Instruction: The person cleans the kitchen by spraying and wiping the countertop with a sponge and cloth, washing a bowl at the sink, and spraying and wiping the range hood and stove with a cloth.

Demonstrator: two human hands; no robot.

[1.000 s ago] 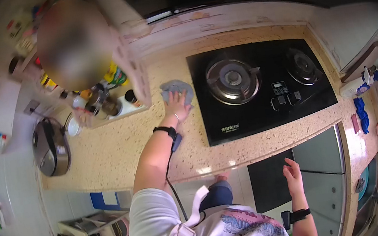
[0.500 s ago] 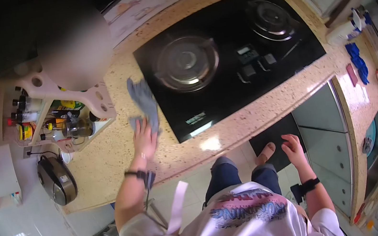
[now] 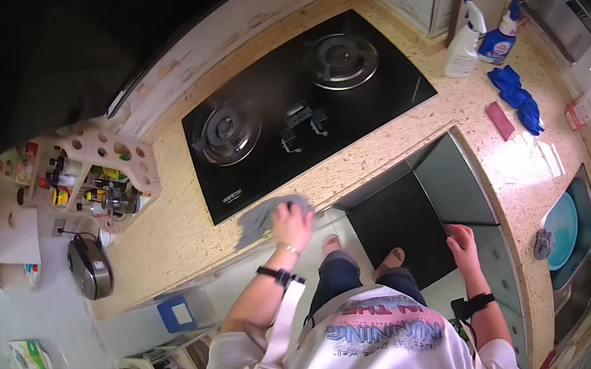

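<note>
My left hand (image 3: 292, 228) presses down on a crumpled grey cloth (image 3: 259, 220) at the front edge of the speckled counter (image 3: 188, 230). Its fingers are bent over the cloth, which sticks out on the left and behind. Just beyond lies the black gas hob (image 3: 269, 154) with two round burners and knobs between them. My right hand (image 3: 462, 244) hangs lower, off the counter, near the grey cabinet fronts (image 3: 454, 185). Its fingers are loosely curled and apart, with nothing seen in them.
A spice rack (image 3: 106, 177) with bottles and a rice cooker (image 3: 89, 266) stand on the left. Spray bottles (image 3: 465, 47), a blue cloth (image 3: 517, 97) and a pink sponge (image 3: 500, 120) are on the right counter, with a sink holding a turquoise basin (image 3: 562, 230) nearer.
My left hand has slid the cloth from beside the hob's left edge, rightward and nearer, to the counter's front edge. My view has shifted, showing more of the right counter.
</note>
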